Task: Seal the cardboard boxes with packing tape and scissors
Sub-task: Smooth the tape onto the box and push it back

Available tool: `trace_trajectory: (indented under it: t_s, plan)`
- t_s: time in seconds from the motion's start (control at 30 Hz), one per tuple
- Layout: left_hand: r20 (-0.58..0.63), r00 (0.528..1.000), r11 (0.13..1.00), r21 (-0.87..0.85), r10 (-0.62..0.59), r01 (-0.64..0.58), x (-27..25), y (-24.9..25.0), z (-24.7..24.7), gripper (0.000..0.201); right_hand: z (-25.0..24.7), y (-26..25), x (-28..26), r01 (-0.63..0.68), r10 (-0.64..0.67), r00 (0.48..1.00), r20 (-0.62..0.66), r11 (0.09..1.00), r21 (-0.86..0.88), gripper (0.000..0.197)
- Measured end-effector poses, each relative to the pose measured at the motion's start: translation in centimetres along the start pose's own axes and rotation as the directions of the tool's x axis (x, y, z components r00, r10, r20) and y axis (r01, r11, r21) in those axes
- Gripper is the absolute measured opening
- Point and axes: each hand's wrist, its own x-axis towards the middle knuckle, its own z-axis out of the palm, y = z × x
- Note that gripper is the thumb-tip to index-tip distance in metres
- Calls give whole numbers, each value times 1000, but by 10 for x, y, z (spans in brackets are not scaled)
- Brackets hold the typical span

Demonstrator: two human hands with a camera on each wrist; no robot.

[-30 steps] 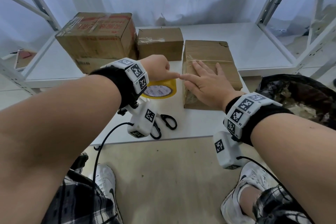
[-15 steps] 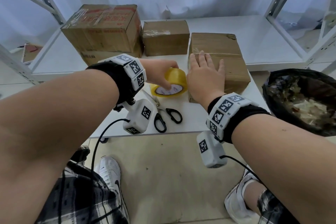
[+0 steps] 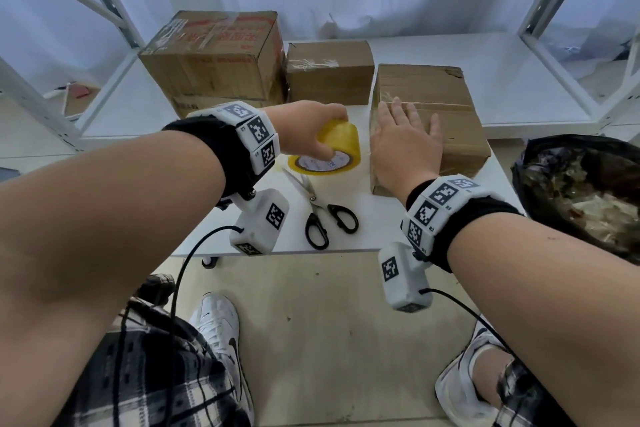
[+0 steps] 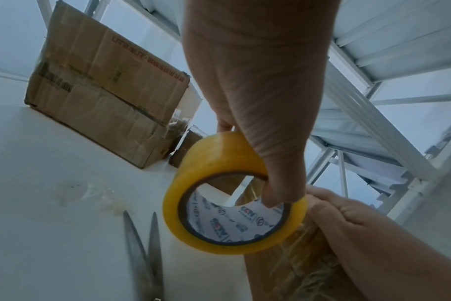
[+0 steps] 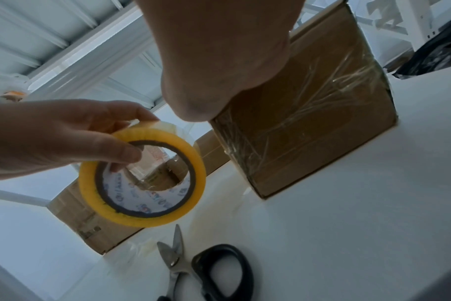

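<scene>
Left hand (image 3: 308,128) pinches the yellow tape roll (image 3: 332,149), thumb through the core, fingers over the outer rim; roll lifted clear of the table (image 3: 398,229). Right hand (image 3: 403,146), just beside it, lies flat with straight fingers on the near cardboard box (image 3: 460,104). Scissors (image 3: 322,211) lie on the table below the roll, blades parted. Two more boxes (image 3: 221,55) stand beyond the left hand.

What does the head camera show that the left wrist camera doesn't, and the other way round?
Only the head view shows the black bag of scraps at the right, the scissors' black handles, the person's shoes and the right hand lying flat on the near box. Only the left wrist view shows the printed lining inside the tape roll's core. Both show the left hand gripping the yellow tape roll, the scissor blades and the large printed box.
</scene>
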Motion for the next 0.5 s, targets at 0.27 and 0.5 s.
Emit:
trace_trajectory:
  t_s: [0.27, 0.5]
  plan:
    - [60, 997, 953, 301, -48, 28, -5, 0, 1, 67, -1, 4, 0, 18, -18, 1000, 21, 999, 33, 51]
    - [20, 999, 974, 222, 37, -40, -12, -3, 0, 48, -10, 10, -9, 142, -132, 988, -85, 982, 128, 49]
